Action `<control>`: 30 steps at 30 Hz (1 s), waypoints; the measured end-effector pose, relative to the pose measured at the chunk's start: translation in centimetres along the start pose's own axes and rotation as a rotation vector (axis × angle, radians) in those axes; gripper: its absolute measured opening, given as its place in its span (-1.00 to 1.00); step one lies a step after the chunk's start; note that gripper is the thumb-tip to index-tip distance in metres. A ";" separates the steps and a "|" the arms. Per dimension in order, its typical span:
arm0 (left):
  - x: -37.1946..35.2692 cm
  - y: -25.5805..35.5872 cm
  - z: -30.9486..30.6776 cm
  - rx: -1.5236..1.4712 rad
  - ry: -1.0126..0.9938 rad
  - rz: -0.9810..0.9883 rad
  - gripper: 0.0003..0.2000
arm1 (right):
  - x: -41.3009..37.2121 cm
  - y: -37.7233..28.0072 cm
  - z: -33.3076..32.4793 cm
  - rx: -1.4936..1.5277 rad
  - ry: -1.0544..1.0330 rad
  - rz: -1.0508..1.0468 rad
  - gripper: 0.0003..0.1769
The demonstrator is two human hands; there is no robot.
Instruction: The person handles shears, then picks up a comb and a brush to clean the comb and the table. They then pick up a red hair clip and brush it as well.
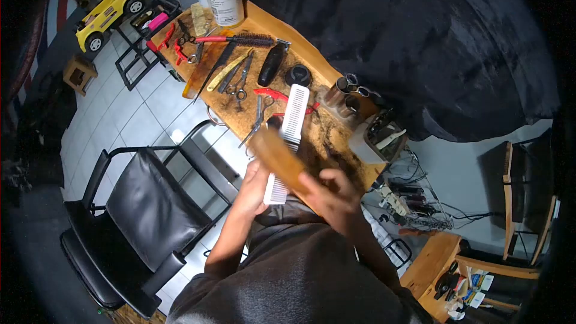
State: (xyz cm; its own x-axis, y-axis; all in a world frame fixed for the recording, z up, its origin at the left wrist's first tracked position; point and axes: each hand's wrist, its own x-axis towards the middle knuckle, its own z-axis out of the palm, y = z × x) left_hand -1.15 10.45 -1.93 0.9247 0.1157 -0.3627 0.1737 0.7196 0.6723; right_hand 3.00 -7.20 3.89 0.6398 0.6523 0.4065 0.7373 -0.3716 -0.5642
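Observation:
My left hand [252,191] is closed around the lower end of a long white comb [294,111], which points up and away over the table. In my right hand [334,200] is a brown wooden brush [278,161], smeared by motion. It crosses over the middle of the comb, hiding part of it, and its bristles do not show clearly. Just beyond the hands, scissors [258,117] and a red-handled tool [273,93] lie on the wooden table [312,138], which is strewn with dark hair clippings.
A black clipper [272,65], a round brush [252,39], a yellow razor [228,71] and a paint can [225,3] sit farther back. At the right stands a grey bin of tools [366,142]. A black chair [153,204] is at the left, with cables [429,216] at the right.

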 end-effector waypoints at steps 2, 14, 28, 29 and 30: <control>-0.7 1.5 0.1 0.133 -0.310 0.021 -0.46 | 0.6 2.3 0.1 -0.093 0.144 0.064 -0.44; -0.1 -1.1 -1.1 -0.114 -0.174 0.165 -0.45 | -0.8 -0.1 -1.9 0.285 -0.336 0.138 -0.41; -1.5 -0.9 0.9 -0.072 -0.272 0.082 -0.42 | 3.9 3.1 -2.5 0.124 0.235 0.279 -0.52; -1.1 -1.1 0.7 -0.069 -0.238 0.129 -0.41 | 3.2 2.9 -2.4 0.195 0.170 0.213 -0.52; -0.8 -1.0 0.6 -0.018 -0.164 0.131 -0.44 | 2.3 2.5 -2.2 0.263 0.104 0.145 -0.51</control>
State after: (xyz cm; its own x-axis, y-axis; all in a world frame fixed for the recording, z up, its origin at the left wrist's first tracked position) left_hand -1.84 9.24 -1.91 0.9820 0.0969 -0.1622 0.0438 0.7183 0.6943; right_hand 6.76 -8.11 5.00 0.7629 0.5288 0.3720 0.5640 -0.2629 -0.7828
